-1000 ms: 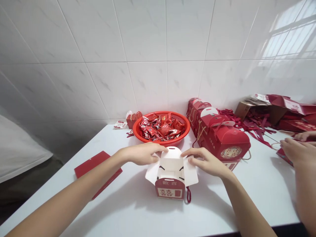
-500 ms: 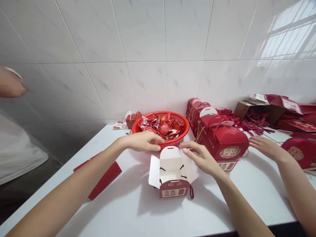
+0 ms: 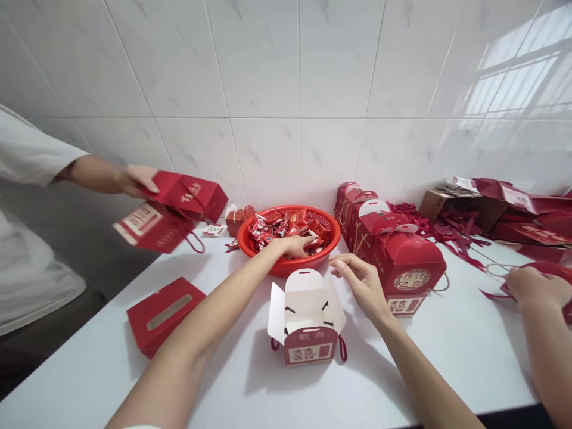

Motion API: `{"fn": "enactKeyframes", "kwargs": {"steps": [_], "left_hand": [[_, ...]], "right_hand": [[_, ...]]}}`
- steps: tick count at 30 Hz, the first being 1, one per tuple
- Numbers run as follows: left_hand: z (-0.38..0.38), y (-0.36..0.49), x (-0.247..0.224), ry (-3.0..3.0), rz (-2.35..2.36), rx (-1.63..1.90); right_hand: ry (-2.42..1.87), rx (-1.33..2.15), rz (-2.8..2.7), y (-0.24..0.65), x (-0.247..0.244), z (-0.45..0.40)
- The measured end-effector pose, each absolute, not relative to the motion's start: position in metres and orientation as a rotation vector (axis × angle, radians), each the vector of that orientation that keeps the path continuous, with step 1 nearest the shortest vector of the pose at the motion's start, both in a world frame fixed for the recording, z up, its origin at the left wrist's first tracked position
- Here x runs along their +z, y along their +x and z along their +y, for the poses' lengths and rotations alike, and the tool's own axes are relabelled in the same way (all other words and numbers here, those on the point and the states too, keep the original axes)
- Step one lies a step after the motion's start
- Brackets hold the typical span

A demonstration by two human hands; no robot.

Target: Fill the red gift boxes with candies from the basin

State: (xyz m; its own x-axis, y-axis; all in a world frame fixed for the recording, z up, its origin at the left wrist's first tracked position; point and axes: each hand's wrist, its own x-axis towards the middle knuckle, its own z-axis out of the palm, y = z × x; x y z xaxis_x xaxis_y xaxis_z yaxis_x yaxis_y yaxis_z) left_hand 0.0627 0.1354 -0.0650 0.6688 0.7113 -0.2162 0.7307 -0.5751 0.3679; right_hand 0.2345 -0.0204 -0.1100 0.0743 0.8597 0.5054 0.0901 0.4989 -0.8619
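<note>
My left hand [image 3: 297, 245] reaches into a red plastic basket [image 3: 286, 271] heaped with red-wrapped candies [image 3: 279, 229]. Its fingertips are down among the wrappers, so their grip is hidden. Just in front of the basket stands an open red gift box [image 3: 310, 351], its white inside visible with dark slits and nothing in it. My right hand [image 3: 357, 277] hovers beside the box's far right side, open, with fingers loosely bent and nothing held.
At left, a person's hand [image 3: 142, 180] holds red boxes [image 3: 179, 211] above a red carton [image 3: 163, 313] with an oval slot. Packed gift boxes [image 3: 411, 268] line the right. Another person's hand [image 3: 538, 289] is by a red box [image 3: 568, 277]. Ribbons [image 3: 451, 229] lie behind.
My left hand has moved forward and right into the candies. The person at left has brought in red boxes. The other person's hand at right has moved right and down to a box.
</note>
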Motion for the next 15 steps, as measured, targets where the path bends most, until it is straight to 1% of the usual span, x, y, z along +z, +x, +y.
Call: {"fn": "enactKeyframes", "kwargs": {"steps": [4, 15], "left_hand": [[0.1412, 0.0593, -0.0666, 2.453, 1.066, -0.17], [0.1395, 0.064, -0.0741, 2.521, 1.187, -0.207]], "right_hand": [[-0.908, 0.687, -1.404, 0.2337, -0.1108, -0.0197], [-0.941, 0.704, -1.419, 0.231, -0.1129, -0.0182]]}}
